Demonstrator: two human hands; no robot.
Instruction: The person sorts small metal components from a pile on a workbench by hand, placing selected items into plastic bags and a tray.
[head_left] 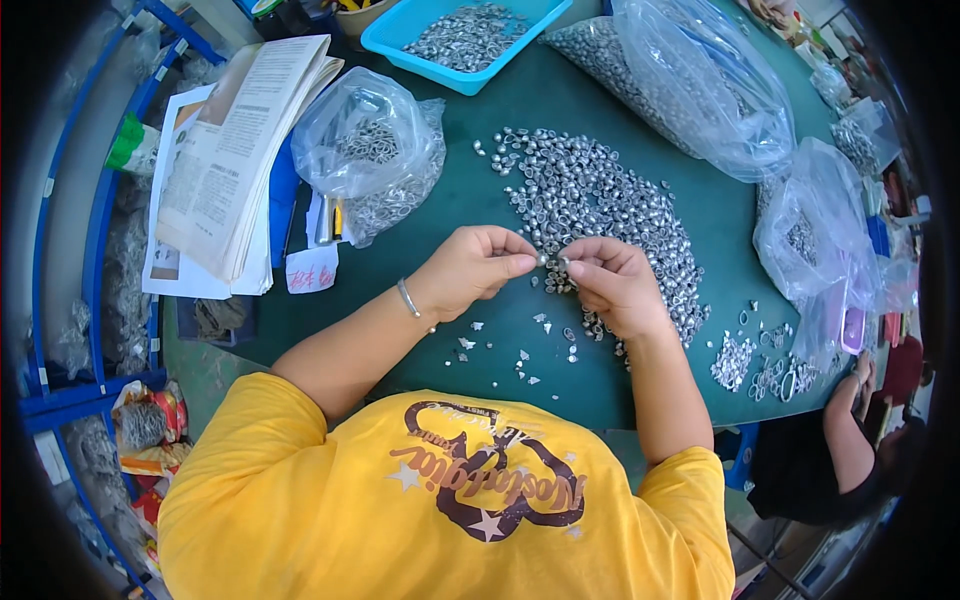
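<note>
Above the near edge of a large heap of small silver metal pieces [610, 200], my two hands are close together. My left hand [473, 270], with a bangle at its wrist, pinches a small shiny metal piece [542, 260] between thumb and forefinger. Just to its right, my right hand [622, 287] is closed in a pinch on another small metal piece [564, 263], mostly covered by the fingertips. The two pieces are a small gap apart, or nearly touching. Small silver bits [466, 343] lie scattered on the green table [420, 345] nearer to me.
A blue tray [480, 80] of metal parts stands at the back. Clear plastic bags of parts lie left [365, 150] and right [690, 85]. Papers [235, 160] are stacked at left. Small piles [733, 362] sit at right, near another person's arm [848, 430].
</note>
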